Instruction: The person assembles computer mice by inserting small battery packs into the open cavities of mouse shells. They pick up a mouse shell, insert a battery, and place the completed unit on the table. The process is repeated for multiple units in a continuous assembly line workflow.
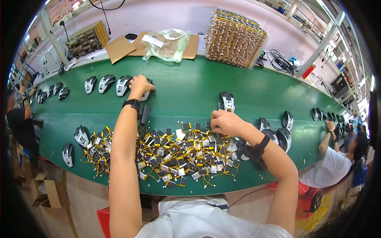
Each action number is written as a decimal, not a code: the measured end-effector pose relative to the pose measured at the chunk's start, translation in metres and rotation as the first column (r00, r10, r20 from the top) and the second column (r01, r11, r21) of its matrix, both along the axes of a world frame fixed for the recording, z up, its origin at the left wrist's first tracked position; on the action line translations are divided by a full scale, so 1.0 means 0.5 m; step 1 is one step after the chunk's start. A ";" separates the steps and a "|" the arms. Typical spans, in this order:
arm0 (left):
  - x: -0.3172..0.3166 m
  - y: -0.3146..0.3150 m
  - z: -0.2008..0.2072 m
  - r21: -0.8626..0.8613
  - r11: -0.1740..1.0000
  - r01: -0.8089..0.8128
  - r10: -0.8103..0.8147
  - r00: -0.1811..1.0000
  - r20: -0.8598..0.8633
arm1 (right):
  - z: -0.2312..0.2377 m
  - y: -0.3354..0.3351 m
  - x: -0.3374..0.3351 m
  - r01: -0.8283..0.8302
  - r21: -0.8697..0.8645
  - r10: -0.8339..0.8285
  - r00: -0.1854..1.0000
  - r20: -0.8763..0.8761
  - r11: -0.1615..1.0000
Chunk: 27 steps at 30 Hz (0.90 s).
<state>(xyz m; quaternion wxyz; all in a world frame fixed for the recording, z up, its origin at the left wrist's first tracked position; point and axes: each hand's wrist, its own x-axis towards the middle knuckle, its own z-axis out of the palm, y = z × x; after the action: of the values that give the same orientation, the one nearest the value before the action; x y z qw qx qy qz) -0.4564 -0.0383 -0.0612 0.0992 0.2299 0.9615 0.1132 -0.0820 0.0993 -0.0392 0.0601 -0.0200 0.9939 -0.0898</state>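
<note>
My left hand [141, 85] reaches far forward on the green table, its fingers closed over a black-and-white half-assembled computer mouse [147, 94] that it partly hides. More such mice, one of them this mouse [123, 85], stand in a row to its left. My right hand [227, 122] is at the far edge of a heap of small pouch batteries [174, 152] with yellow ends and thin wires. Its fingers are pinched together; what lies between them is too small to name. Just beyond the right hand sits another open mouse [227, 102], apart from the row.
Several mice [283, 139] crowd right of the battery heap; another mouse [68, 154] lies at the near left. Cardboard [120, 49], a clear plastic bag [166, 45] and a tall stack of trays [235, 39] stand along the back. People [331, 158] work at both ends.
</note>
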 end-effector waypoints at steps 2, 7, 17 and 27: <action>0.007 -0.020 -0.011 0.082 0.995 0.055 -0.054 0.998 -0.013 | -0.005 0.002 0.006 -0.026 -0.062 0.019 0.994 -0.107 0.998; 0.100 -0.110 0.049 0.716 0.695 0.062 -0.186 0.978 0.096 | 0.063 -0.035 0.055 0.140 -0.702 -0.309 0.944 -0.119 0.698; 0.537 -0.253 0.102 0.723 0.125 -0.679 -0.659 0.488 0.572 | 0.049 -0.281 0.169 -0.015 -0.999 -0.563 0.826 -0.029 0.030; 0.652 -0.255 0.109 0.668 -0.019 -0.744 -0.738 0.461 0.493 | 0.063 -0.365 0.211 -0.026 -0.998 -0.742 0.670 0.020 -0.049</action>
<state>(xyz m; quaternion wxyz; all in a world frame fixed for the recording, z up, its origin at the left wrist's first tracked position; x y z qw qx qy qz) -0.1306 -0.1661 -0.0066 0.3812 0.1170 0.3208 0.8591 0.0235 -0.0830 -0.0076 -0.2882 0.2060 0.5856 -0.7291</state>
